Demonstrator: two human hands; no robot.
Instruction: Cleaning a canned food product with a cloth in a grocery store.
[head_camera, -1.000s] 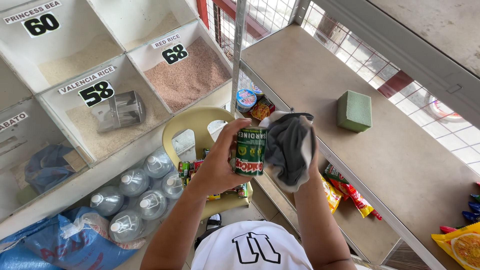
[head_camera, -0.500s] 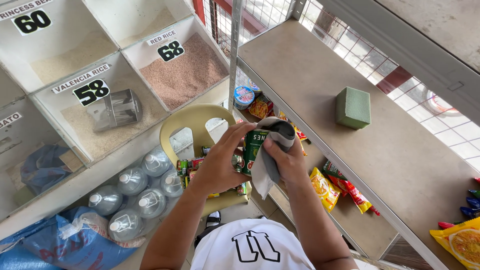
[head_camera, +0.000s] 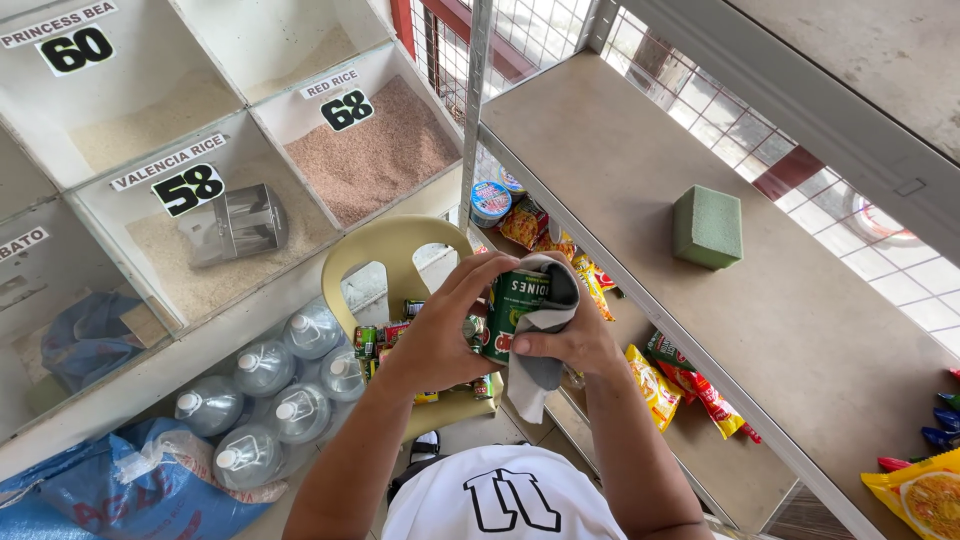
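Note:
My left hand (head_camera: 440, 335) grips a green tin can (head_camera: 512, 310) from its left side, fingers curled over the top. My right hand (head_camera: 565, 340) presses a grey cloth (head_camera: 545, 300) against the can's right side and top, with the cloth's tail hanging below the hand. Both hands are held over a yellow plastic chair (head_camera: 390, 255) whose seat carries several more small cans (head_camera: 385, 335).
A tan shelf (head_camera: 620, 160) on the right carries a green foam block (head_camera: 707, 227); snack packets (head_camera: 680, 375) lie on the lower shelf. White bins of rice (head_camera: 375, 150) with a metal scoop (head_camera: 235, 222) are at left. Water jugs (head_camera: 265, 385) and a blue sack (head_camera: 140, 490) sit below.
The cloth, first bunched beside the can, now wraps over its top and right side. Both hands and the can have dropped slightly lower over the chair.

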